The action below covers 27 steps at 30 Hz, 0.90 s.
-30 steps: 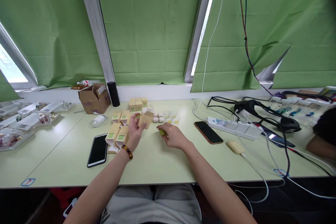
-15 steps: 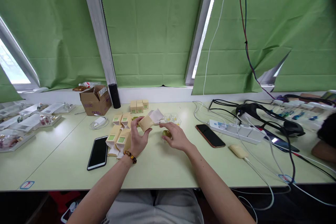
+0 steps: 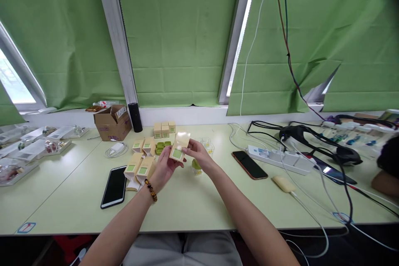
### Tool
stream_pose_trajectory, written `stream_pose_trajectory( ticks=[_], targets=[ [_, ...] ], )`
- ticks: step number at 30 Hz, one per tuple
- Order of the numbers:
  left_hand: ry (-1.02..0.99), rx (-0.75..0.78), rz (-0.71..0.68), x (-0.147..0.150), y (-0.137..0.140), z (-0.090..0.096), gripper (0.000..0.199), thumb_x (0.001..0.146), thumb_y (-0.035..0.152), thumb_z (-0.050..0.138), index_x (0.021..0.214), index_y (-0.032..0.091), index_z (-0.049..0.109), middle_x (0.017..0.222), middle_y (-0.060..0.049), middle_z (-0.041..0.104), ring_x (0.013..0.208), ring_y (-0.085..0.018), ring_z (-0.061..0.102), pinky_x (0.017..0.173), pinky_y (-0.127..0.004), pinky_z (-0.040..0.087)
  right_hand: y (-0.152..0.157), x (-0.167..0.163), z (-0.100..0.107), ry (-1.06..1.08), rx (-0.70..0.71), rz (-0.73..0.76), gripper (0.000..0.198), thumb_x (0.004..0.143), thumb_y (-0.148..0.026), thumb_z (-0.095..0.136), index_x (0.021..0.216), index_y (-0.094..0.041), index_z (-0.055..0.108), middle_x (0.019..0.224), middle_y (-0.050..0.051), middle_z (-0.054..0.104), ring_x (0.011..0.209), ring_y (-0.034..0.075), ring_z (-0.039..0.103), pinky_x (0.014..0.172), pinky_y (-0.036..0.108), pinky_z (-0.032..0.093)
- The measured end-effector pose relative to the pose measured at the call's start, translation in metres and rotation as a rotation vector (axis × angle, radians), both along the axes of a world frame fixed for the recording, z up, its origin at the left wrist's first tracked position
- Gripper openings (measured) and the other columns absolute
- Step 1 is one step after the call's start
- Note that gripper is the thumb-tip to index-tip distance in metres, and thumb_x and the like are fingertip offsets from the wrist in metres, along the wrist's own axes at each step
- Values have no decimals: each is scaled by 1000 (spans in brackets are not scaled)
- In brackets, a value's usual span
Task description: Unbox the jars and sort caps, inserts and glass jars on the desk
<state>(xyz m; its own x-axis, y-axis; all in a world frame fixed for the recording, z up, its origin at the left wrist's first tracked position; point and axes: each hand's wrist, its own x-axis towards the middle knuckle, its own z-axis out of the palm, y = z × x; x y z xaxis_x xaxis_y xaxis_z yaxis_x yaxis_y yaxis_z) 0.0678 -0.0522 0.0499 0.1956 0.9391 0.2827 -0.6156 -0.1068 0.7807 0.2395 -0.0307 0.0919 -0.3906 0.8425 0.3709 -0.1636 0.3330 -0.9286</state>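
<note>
"Head view: what are the hands doing?"

"The left hand [image 3: 165,167] is grasping a small box [image 3: 177,154] with a green label, tilted between the two hands. The right hand [image 3: 199,156] is touching the box's right edge; I cannot tell whether its fingers are pinching it."

"And close around them?"

"A green-topped jar [image 3: 196,167] is sitting just beneath the right hand, clear jars [image 3: 207,146] are sitting beyond it, and green pieces [image 3: 161,147] are lying just beyond the left hand."

"Further out?"

"More boxes [image 3: 143,170] are standing left of the left hand, with a white-edged phone [image 3: 114,187] lying beside them. Another phone [image 3: 249,165] is lying well right of the right hand."
</note>
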Motion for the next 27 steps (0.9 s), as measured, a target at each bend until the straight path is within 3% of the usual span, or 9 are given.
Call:
stream_pose_trajectory(
  ticks=[4, 9, 15, 22, 27],
  targets=[
    [20, 42, 97, -4, 0, 0, 42, 96, 51, 66, 126, 23, 58, 125, -11, 67, 102, -26, 71, 79, -45, 64, 5, -3, 7, 98, -58, -119, 54, 73, -58, 84, 108, -20, 70, 91, 6, 74, 79, 21, 67, 69, 32, 53],
    [132, 171, 173, -5, -1, -4, 61, 93, 40, 72, 146, 29, 44, 141, -11, 57, 113, -25, 65, 89, -46, 65, 11, -3, 1, 112, -105, -234, 60, 67, -57, 88, 107, -18, 69, 88, 6, 76, 72, 18, 65, 59, 27, 46],
    [210, 195, 238, -1, 0, -9, 57, 93, 40, 70, 141, 30, 40, 144, -10, 53, 120, -26, 61, 88, -44, 66, 15, -12, -12, 169, -120, -220, 68, 63, -53, 93, 116, -22, 62, 97, 7, 80, 84, 23, 74, 79, 36, 59],
    [180, 227, 213, -1, 1, -9, 53, 94, 32, 67, 139, 32, 39, 140, -8, 55, 113, -21, 63, 94, -43, 64, 7, -13, -14, 193, -99, -143, 68, 69, -50, 91, 122, -24, 57, 99, 7, 81, 93, 26, 77, 92, 44, 61],
    [206, 228, 252, -2, 1, -8, 59, 87, 24, 68, 138, 32, 38, 134, -8, 55, 102, -19, 64, 84, -38, 64, 4, -20, -16, 209, -102, -137, 65, 66, -50, 93, 117, -22, 64, 105, 9, 82, 98, 28, 78, 94, 45, 62]
  ],
)
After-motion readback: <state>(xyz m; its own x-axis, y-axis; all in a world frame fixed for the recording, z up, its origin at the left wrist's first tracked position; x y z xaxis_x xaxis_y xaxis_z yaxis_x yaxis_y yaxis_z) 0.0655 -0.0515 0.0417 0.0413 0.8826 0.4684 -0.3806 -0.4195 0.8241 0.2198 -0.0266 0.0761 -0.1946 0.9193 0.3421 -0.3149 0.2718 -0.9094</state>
